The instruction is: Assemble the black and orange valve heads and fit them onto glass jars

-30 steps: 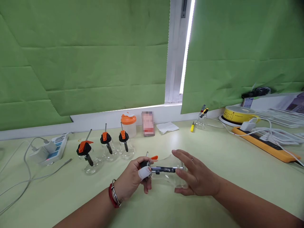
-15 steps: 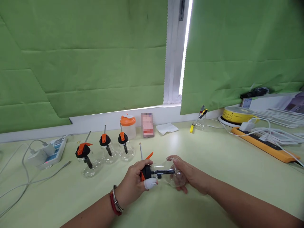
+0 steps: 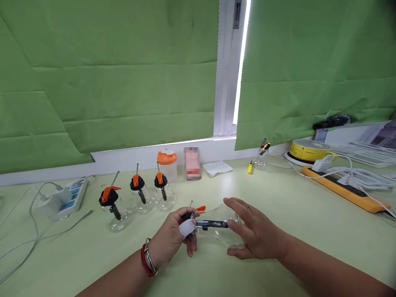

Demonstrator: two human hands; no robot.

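Observation:
A clear glass bottle with a black handle and an orange flip part lies sideways between my hands. My left hand, with white tape on the thumb, is closed round its black cap end. Around the wide base end, my right hand has its fingers curved and spread, some touching the glass. Three similar bottles stand to the left: a left one, a middle one and a right one, each with a black and orange cap and a metal straw.
Behind stand an orange-lidded cup, a pink box and a white tissue. Screwdrivers stand in a glass at the right, near an orange power strip. A white power strip and cables lie left.
My left hand has turned round the cap, its taped thumb now on top. The fingers of my right hand have lifted and spread around the base. The bottle has rolled slightly.

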